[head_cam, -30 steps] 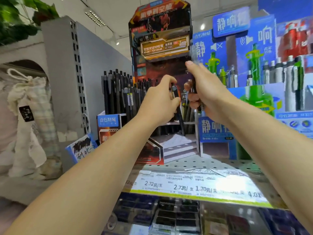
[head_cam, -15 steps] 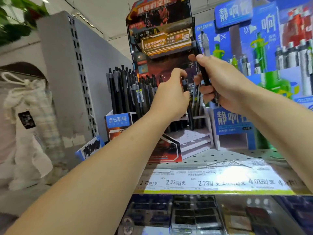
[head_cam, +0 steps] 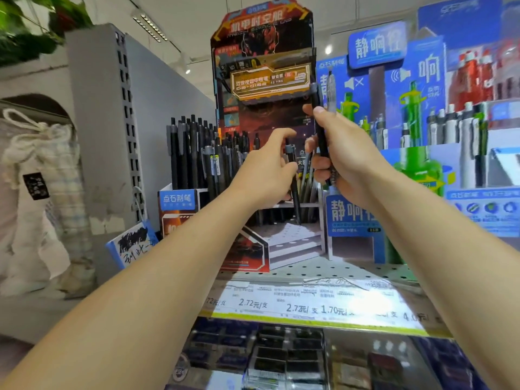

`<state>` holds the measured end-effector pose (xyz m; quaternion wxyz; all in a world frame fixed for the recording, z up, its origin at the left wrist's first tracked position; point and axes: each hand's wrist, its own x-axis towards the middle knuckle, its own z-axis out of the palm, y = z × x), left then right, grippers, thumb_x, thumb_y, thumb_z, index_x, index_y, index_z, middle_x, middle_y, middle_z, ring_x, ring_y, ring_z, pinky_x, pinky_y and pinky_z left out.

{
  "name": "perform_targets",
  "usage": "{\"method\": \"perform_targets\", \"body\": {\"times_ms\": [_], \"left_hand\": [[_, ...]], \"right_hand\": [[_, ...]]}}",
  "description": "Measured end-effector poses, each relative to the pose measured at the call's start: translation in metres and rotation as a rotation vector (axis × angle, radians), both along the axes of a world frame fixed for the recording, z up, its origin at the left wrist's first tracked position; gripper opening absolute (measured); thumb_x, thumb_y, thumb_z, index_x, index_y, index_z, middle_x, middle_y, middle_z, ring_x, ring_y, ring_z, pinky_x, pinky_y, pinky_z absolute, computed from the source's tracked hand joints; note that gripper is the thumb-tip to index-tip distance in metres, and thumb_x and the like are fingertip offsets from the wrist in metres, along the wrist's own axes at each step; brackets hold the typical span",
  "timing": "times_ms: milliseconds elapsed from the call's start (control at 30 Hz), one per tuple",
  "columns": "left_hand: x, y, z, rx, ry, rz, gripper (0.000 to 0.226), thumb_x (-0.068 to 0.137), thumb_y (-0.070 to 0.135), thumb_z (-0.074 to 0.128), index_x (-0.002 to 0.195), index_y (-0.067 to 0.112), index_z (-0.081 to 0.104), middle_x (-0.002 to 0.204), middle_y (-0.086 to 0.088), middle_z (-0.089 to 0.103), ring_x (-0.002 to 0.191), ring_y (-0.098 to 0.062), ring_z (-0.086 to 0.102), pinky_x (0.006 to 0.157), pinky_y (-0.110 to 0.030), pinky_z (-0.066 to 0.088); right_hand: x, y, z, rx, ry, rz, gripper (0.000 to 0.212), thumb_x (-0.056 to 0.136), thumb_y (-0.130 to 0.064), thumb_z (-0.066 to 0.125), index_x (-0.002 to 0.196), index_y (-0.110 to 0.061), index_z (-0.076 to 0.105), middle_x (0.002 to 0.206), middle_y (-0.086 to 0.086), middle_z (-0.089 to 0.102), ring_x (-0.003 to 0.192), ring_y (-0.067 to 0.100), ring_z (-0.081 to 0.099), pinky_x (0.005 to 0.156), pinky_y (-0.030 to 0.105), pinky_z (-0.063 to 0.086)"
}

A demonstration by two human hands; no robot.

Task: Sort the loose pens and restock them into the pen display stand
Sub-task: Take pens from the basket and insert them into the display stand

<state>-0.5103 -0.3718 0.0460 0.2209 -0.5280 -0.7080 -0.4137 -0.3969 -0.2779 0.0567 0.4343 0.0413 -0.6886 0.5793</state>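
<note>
at the shelf, the left hand (head_cam: 264,175) pinches one black pen (head_cam: 292,181), lowering it tip-first into the pen display stand (head_cam: 261,52); the right hand (head_cam: 346,153) grips a spare bundle of pens (head_cam: 319,119) upright, ready for sorting.

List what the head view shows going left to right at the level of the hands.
Cloth drawstring bag → grey slotted upright → black pens standing in the display stand → left hand, holding one black pen → right hand, gripping a bundle of pens → blue display with green and grey pens.
</note>
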Motion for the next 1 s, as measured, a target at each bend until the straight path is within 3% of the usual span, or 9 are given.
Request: {"method": "perform_targets", "body": {"times_ms": [133, 333, 533, 633, 767, 900, 1000], "left_hand": [[0.003, 0.001, -0.0027, -0.008, 0.056, 0.047, 0.045, 0.099, 0.017, 0.055, 0.137, 0.031, 0.034, 0.073, -0.005, 0.065, 0.065, -0.021, 0.068, 0.068, -0.048, 0.061], [0.0054, 0.0022, -0.0069, 0.004, 0.267, 0.14, 0.041, 0.098, 0.021, 0.058, 0.132, 0.026, 0.035, 0.068, -0.001, 0.061, 0.059, -0.019, 0.061, 0.059, -0.044, 0.055], [0.0055, -0.002, -0.002, -0.053, 0.061, 0.012, 0.061, 0.101, 0.025, 0.054, 0.151, 0.039, 0.022, 0.074, -0.003, 0.07, 0.064, -0.017, 0.068, 0.07, -0.041, 0.059], [0.0056, -0.001, -0.0031, -0.046, 0.027, -0.018, 0.073, 0.099, 0.025, 0.058, 0.155, 0.04, 0.013, 0.072, -0.001, 0.072, 0.063, -0.012, 0.069, 0.067, -0.032, 0.059], [0.0035, -0.0018, -0.0007, -0.014, -0.037, -0.026, 0.074, 0.098, 0.027, 0.061, 0.154, 0.039, 0.015, 0.071, 0.009, 0.072, 0.062, -0.005, 0.069, 0.055, -0.013, 0.053], [0.0044, 0.0, -0.0026, -0.043, 0.014, 0.028, 0.066, 0.098, 0.024, 0.06, 0.151, 0.035, 0.022, 0.07, 0.0, 0.07, 0.062, -0.009, 0.069, 0.061, -0.026, 0.055], [0.0051, 0.004, -0.0054, -0.1, 0.144, 0.127, 0.055, 0.099, 0.025, 0.057, 0.146, 0.027, 0.03, 0.073, 0.0, 0.069, 0.066, -0.013, 0.067, 0.067, -0.035, 0.057]], "right_hand": [[0.0003, -0.0001, -0.0002, 0.011, -0.003, 0.003, 0.028, 0.105, -0.044, 0.043, 0.126, -0.032, 0.057, 0.07, -0.003, 0.05, 0.044, 0.006, 0.036, 0.045, 0.025, 0.026], [0.0022, -0.0043, -0.0013, -0.013, 0.034, -0.042, 0.023, 0.106, -0.041, 0.044, 0.117, -0.026, 0.058, 0.07, -0.001, 0.049, 0.043, 0.007, 0.035, 0.044, 0.024, 0.026], [0.0034, -0.0056, -0.0004, 0.0, 0.032, -0.026, 0.019, 0.106, -0.04, 0.044, 0.11, -0.028, 0.058, 0.072, 0.0, 0.049, 0.043, 0.007, 0.036, 0.044, 0.024, 0.026], [0.004, -0.0051, -0.0005, 0.009, 0.032, -0.029, 0.019, 0.106, -0.042, 0.044, 0.11, -0.028, 0.056, 0.074, 0.0, 0.049, 0.043, 0.007, 0.037, 0.044, 0.024, 0.028], [0.0045, -0.0044, -0.0006, 0.013, 0.053, 0.004, 0.012, 0.107, -0.042, 0.042, 0.103, -0.033, 0.049, 0.067, -0.002, 0.048, 0.042, 0.007, 0.036, 0.042, 0.024, 0.028], [0.0037, -0.0026, -0.0003, 0.049, 0.066, -0.01, 0.006, 0.108, -0.038, 0.038, 0.109, -0.042, 0.042, 0.066, -0.002, 0.049, 0.04, 0.006, 0.038, 0.041, 0.024, 0.03], [0.0036, -0.0024, -0.0007, 0.054, 0.07, -0.015, 0.02, 0.108, -0.033, 0.037, 0.118, -0.049, 0.03, 0.069, 0.0, 0.048, 0.042, 0.006, 0.038, 0.041, 0.024, 0.03]]}}
